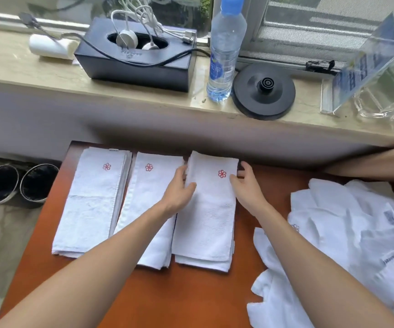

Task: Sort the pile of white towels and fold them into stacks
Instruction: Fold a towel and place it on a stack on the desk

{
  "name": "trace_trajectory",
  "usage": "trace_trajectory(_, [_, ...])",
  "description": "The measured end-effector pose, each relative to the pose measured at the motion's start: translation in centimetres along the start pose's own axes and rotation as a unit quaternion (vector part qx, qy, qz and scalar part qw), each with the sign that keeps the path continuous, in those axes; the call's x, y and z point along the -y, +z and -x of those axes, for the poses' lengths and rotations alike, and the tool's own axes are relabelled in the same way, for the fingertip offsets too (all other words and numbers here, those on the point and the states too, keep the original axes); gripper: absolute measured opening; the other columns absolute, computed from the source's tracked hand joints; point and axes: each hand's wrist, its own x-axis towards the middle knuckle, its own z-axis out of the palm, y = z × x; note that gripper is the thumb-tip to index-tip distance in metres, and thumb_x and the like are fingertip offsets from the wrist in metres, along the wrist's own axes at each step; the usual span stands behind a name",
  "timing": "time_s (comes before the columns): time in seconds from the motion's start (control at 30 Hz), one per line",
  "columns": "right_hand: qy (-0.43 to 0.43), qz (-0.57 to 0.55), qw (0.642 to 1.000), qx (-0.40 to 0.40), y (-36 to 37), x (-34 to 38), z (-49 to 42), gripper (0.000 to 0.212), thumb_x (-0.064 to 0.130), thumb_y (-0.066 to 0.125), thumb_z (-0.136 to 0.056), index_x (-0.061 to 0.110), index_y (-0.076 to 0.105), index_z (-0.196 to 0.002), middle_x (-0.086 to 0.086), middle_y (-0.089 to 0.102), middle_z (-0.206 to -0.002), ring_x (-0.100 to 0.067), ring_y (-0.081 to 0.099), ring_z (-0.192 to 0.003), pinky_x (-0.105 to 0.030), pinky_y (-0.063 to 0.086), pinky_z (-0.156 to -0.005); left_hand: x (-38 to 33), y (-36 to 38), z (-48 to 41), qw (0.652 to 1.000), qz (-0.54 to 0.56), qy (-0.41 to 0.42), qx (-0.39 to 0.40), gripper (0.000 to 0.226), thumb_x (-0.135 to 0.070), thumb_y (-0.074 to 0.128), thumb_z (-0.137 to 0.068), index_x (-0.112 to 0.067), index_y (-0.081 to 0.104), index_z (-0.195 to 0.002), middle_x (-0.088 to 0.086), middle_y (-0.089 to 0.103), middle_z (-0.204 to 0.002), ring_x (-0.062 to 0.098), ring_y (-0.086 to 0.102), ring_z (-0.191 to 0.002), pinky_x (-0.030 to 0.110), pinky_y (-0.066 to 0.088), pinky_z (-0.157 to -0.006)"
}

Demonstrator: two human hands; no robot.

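Bracketing the right stack of folded white towels, the person sets the left hand against its left edge and the right hand against its right edge, near the far end where the red emblem shows. Neither grip is clenched: the left fingers lie nearly straight along the towel's side with the thumb resting on top, and the right fingers are loosely curved, touching the edge without pinching it. That released, two-sided hold seems meant to square the top towel over the ones beneath and keep the stack narrow.

The right stack lies on the orange-brown table, just beside the middle stack, with the left stack next in the row. All three run lengthwise from near to far with emblems at the far end, probably so each new towel can be matched to the last. The loose pile of unfolded towels sits at the right of the table, apart from the stacks and within the right hand's reach, which suits taking the next one. Much of it is unsorted, so the task looks partway done.
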Motion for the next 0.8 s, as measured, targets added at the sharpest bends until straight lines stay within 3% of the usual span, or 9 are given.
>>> trace_trajectory(0.07, [0.01,-0.002,1.0,0.01,0.6,-1.4,1.2,0.07,0.02,0.054,-0.106,0.02,0.015,-0.164,0.003,0.058,-0.136,-0.013,0.065,-0.112,-0.031,0.057,-0.092,1.5,0.2,1.2,0.999,-0.049,0.013,-0.004,0.062,-0.016,0.052,-0.101,-0.024,0.025,-0.157,0.001,0.046,-0.155,0.019,0.049,-0.139,0.042,0.041,-0.117])
trace_trajectory(0.17, [0.035,-0.002,0.999,0.007,1.2,-3.5,3.9,0.074,0.022,0.059,-0.104,0.03,0.014,-0.163,0.011,0.058,-0.127,-0.009,0.068,-0.1,-0.02,0.057,-0.074,3.3,0.8,3.5,0.993,-0.109,0.042,-0.008,0.065,-0.015,0.051,-0.102,-0.024,0.024,-0.16,-0.004,0.033,-0.162,0.012,0.034,-0.147,0.027,0.028,-0.118])
trace_trajectory(0.27, [0.017,0.002,1.0,0.019,2.2,-6.1,8.4,0.081,0.017,0.06,-0.1,0.039,0.012,-0.162,0.012,0.058,-0.125,-0.005,0.066,-0.097,-0.023,0.058,-0.081,5.3,1.6,7.3,0.987,-0.147,0.071,0.011,0.06,-0.01,0.052,-0.1,-0.019,0.033,-0.157,0.001,0.038,-0.15,0.012,0.038,-0.139,0.02,0.027,-0.111])
trace_trajectory(0.37, [-0.012,0.03,0.999,0.027,3.0,-8.5,12.9,0.079,0.01,0.06,-0.095,0.049,0.028,-0.155,0.014,0.056,-0.124,-0.008,0.062,-0.098,-0.024,0.057,-0.084,7.1,2.1,11.1,0.984,-0.159,0.068,0.035,0.056,-0.011,0.052,-0.1,-0.017,0.036,-0.153,-0.001,0.037,-0.141,0.008,0.043,-0.122,0.03,0.038,-0.111])
trace_trajectory(0.43, [-0.024,0.085,0.996,0.023,3.3,-9.5,14.6,0.062,0.011,0.062,-0.095,0.04,0.047,-0.148,0.006,0.055,-0.128,-0.01,0.058,-0.102,-0.024,0.054,-0.09,7.8,2.4,12.7,0.982,-0.168,0.066,0.051,0.058,-0.015,0.053,-0.1,-0.02,0.034,-0.155,-0.003,0.037,-0.142,0.009,0.05,-0.112,0.031,0.045,-0.102])
trace_trajectory(0.5, [-0.04,0.1,0.994,0.02,3.8,-9.6,15.5,0.04,0.011,0.062,-0.097,0.029,0.062,-0.134,0.004,0.055,-0.128,-0.003,0.056,-0.1,-0.013,0.047,-0.089,8.0,2.5,13.4,0.978,-0.187,0.073,0.064,0.063,-0.018,0.053,-0.1,-0.025,0.03,-0.158,-0.007,0.036,-0.148,0.011,0.058,-0.105,0.03,0.048,-0.097])
trace_trajectory(0.6, [-0.038,0.098,0.994,0.0,4.2,-9.4,16.5,0.028,0.008,0.059,-0.1,0.018,0.07,-0.124,0.005,0.056,-0.126,0.0,0.057,-0.1,-0.01,0.043,-0.092,8.1,2.5,13.9,0.983,-0.167,0.049,0.065,0.065,-0.019,0.055,-0.099,-0.025,0.031,-0.159,-0.012,0.032,-0.157,0.002,0.049,-0.129,0.011,0.039,-0.102])
trace_trajectory(0.67, [-0.031,0.092,0.995,-0.015,4.2,-9.3,17.0,0.027,0.006,0.056,-0.101,0.016,0.071,-0.122,0.006,0.058,-0.123,-0.003,0.058,-0.108,-0.014,0.043,-0.098,8.1,2.4,14.3,0.99,-0.127,0.018,0.061,0.063,-0.02,0.057,-0.098,-0.028,0.035,-0.157,-0.019,0.035,-0.156,-0.006,0.037,-0.134,-0.002,0.032,-0.094])
trace_trajectory(0.8, [-0.025,0.068,0.997,-0.029,4.2,-8.8,17.2,0.026,0.004,0.055,-0.101,0.013,0.074,-0.116,0.003,0.063,-0.121,-0.007,0.061,-0.113,-0.021,0.045,-0.103,8.1,1.3,14.0,0.994,-0.036,-0.048,0.089,0.059,-0.028,0.063,-0.092,-0.039,0.047,-0.147,-0.024,0.046,-0.15,-0.001,0.043,-0.136,0.013,0.033,-0.103])
